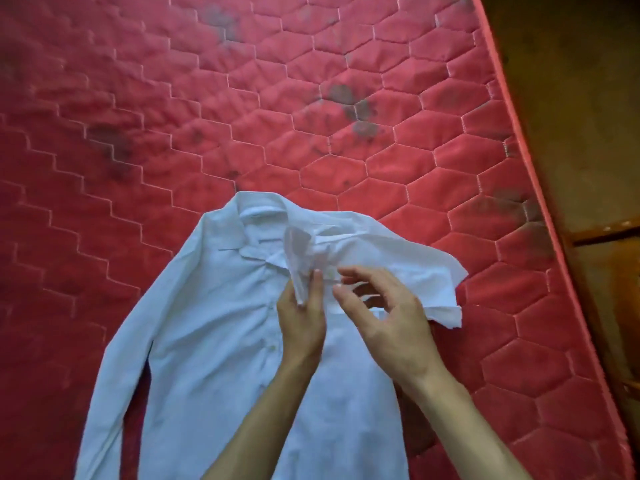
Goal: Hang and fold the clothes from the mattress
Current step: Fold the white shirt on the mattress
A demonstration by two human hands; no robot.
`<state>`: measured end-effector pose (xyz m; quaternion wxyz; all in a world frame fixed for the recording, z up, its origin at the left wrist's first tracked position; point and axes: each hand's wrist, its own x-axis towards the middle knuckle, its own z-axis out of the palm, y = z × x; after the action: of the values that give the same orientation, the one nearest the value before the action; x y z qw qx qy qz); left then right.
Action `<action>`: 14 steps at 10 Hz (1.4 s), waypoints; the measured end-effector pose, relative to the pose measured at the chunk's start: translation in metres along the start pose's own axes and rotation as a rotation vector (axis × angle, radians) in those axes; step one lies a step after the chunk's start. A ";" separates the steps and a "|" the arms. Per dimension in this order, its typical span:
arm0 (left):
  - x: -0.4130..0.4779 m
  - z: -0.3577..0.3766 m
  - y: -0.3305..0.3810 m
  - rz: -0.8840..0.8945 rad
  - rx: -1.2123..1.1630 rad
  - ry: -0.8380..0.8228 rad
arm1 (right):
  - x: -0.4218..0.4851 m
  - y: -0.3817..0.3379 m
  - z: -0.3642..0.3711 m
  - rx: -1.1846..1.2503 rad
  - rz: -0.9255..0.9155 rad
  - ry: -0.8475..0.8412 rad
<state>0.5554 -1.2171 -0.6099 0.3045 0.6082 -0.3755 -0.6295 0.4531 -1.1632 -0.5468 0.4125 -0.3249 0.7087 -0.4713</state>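
A white long-sleeved shirt (214,323) lies face up on the red quilted mattress (242,98), collar toward the far side. Its left sleeve runs straight down the near left; its right sleeve is folded across the chest and ends crumpled at the right. My left hand (301,323) pinches the raised front edge of the shirt just below the collar. My right hand (384,317) hovers beside it over the chest, fingers curled and apart, its fingertips close to the same fabric edge.
Dark stains mark the mattress in several places. The mattress's right edge (540,188) runs diagonally, with brown wooden floor (571,98) beyond it and a wooden piece (606,233) at the far right.
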 end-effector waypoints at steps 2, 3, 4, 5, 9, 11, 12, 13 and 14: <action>0.059 -0.166 -0.015 -0.298 -0.221 0.089 | -0.029 0.073 0.068 -0.204 0.277 -0.136; 0.080 -0.231 -0.031 -0.361 -0.073 0.079 | -0.046 0.108 0.087 -0.375 0.336 -0.232; 0.098 -0.276 -0.044 -0.361 0.079 0.172 | -0.053 0.125 0.101 -0.551 0.349 -0.315; 0.107 -0.308 -0.056 -0.336 0.104 0.242 | -0.050 0.130 0.114 -0.636 0.346 -0.361; 0.027 -0.410 -0.111 -0.194 1.140 0.503 | -0.027 0.071 0.266 -0.707 0.146 -0.678; 0.024 -0.469 -0.097 -0.121 1.013 0.504 | -0.053 0.054 0.350 -0.796 0.092 -0.898; 0.046 -0.492 -0.064 -0.337 0.564 0.479 | -0.079 0.045 0.383 -0.800 0.103 -1.108; 0.054 -0.496 -0.034 -0.484 0.267 0.328 | -0.112 0.025 0.415 -0.537 0.271 -1.219; 0.048 -0.490 -0.002 -0.619 -0.312 0.088 | -0.141 0.027 0.441 -0.452 0.203 -0.991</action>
<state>1.0389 -1.3067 -0.6265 0.2043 0.6659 -0.0587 -0.7151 0.9073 -1.2106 -0.6281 0.6601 -0.5182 0.5410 -0.0560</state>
